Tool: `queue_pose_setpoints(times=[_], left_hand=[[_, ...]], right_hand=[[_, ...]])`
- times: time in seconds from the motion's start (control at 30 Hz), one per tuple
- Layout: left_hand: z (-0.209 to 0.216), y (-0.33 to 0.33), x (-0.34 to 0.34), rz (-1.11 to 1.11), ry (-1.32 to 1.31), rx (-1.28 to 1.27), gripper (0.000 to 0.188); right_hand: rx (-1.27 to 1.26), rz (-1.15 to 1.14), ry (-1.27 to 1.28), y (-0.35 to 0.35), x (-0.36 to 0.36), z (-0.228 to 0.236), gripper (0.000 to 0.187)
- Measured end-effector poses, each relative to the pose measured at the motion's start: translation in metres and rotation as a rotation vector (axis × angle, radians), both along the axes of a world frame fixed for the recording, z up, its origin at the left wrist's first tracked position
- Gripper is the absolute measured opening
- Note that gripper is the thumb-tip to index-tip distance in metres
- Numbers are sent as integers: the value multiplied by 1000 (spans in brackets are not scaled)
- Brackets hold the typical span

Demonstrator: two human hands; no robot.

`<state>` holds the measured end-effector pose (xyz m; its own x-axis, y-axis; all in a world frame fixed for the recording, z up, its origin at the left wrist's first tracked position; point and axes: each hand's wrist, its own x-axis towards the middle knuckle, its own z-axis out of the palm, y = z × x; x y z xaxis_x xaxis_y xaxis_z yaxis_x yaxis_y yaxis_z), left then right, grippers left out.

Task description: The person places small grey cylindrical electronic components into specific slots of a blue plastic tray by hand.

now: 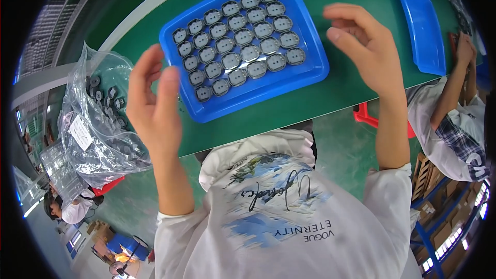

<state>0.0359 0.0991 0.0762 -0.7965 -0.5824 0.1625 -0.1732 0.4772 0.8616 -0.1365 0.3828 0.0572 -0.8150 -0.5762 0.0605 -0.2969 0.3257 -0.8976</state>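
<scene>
A blue plastic tray [243, 101] lies on the green table in front of me. Small rounded grey parts [231, 61] with dark rims fill it in neat rows. My left hand [155, 101] is raised at the tray's left edge, thumb and fingers apart, with nothing in it. Off the tray's right side hovers my right hand [364, 46], its fingers loosely curved and the thumb apart, also holding nothing. Beside my left hand sits a clear plastic bag [98, 139] with many loose grey parts [107, 101] inside and a white label on it.
Another blue tray [423, 26] rests at the far right of the green table [356, 85]. Next to it is another person [449, 119], hands close together. A red stool [368, 116] stands below the table edge. Shelves with cartons [447, 227] are at the lower right.
</scene>
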Motion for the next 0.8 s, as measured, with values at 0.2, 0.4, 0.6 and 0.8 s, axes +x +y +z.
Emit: queue_pose_setpoints(times=[0.2,0.4,0.6,0.8], left_hand=[[-24,-8,24,47,149,623,57],[-18,-2,15,-4,312,909,61],[3,-30,-21,24,361,927,65],[6,-93,-93,98,347,885,70]], right_hand=[[68,27,-247,-30,11,4,40],[75,-5,-269,-37,8,12,42],[38,15,-261,-69,-28,15,45],[-33,105,-306,-143,-100,31,50]])
